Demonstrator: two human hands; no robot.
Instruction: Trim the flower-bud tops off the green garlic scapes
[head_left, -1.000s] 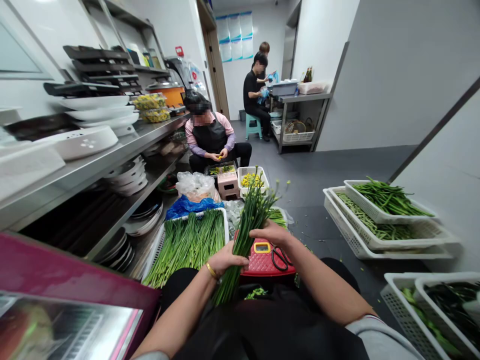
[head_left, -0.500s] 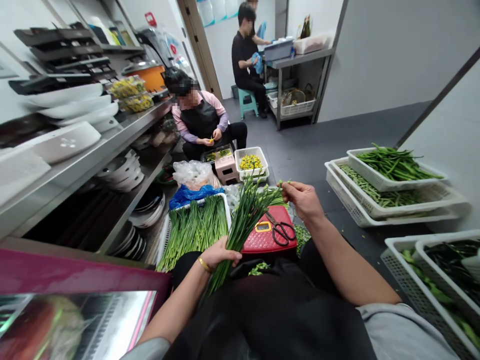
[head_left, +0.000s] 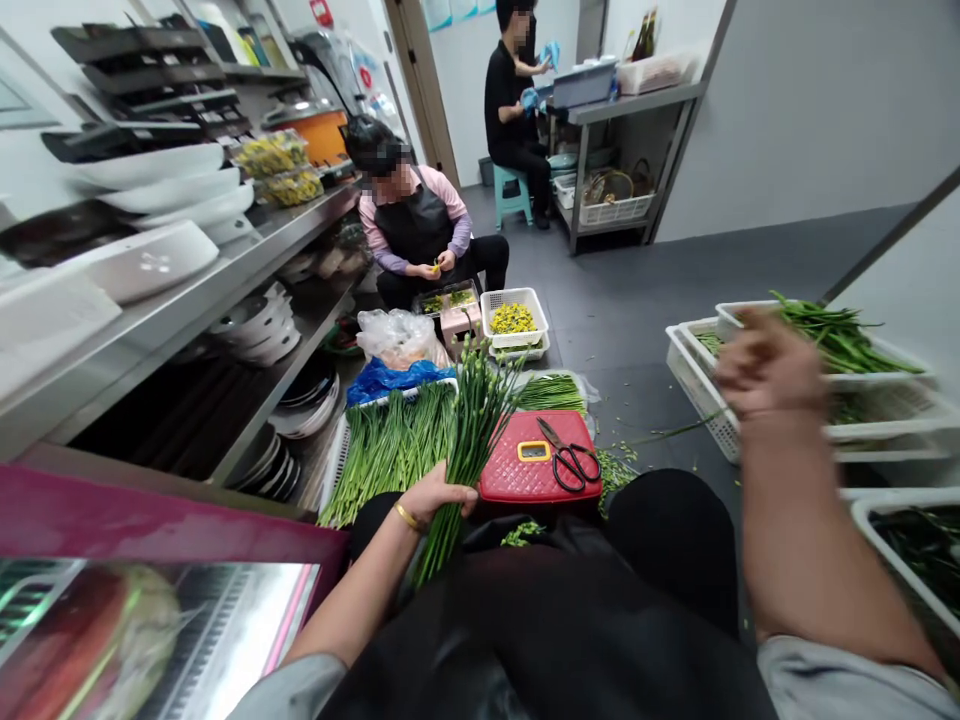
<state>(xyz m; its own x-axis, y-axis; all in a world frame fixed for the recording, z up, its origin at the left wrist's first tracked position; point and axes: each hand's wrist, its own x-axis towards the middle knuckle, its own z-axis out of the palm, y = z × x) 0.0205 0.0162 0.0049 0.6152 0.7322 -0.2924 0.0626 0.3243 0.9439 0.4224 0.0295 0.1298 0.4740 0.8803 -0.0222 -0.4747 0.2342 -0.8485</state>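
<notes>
My left hand (head_left: 441,497), with a gold bangle at the wrist, is closed round a bunch of flowering chives (head_left: 476,410). The bunch stands nearly upright, its pale buds at the top. Far to the right, my right hand (head_left: 776,368) is raised and blurred by motion. Its fingers look curled, and a thin green chive stem (head_left: 679,430) trails from it to the left. Between my knees lies a red quilted box (head_left: 506,465), with black-handled scissors (head_left: 574,465) on its lid. Trimmed buds (head_left: 523,534) rest on my black apron.
A white basket (head_left: 339,455) of chives is on the left, with a blue bag (head_left: 390,378) behind it. Baskets of green beans (head_left: 844,335) are stacked at right. Steel shelves (head_left: 300,225) with dishes line the left. A co-worker (head_left: 416,220) sits ahead, near a basket of yellow flowers (head_left: 514,318).
My right hand has swung away from the bunch's tips, out to the right, with a stem trailing. My left hand keeps its hold on the chives. The view has shifted slightly.
</notes>
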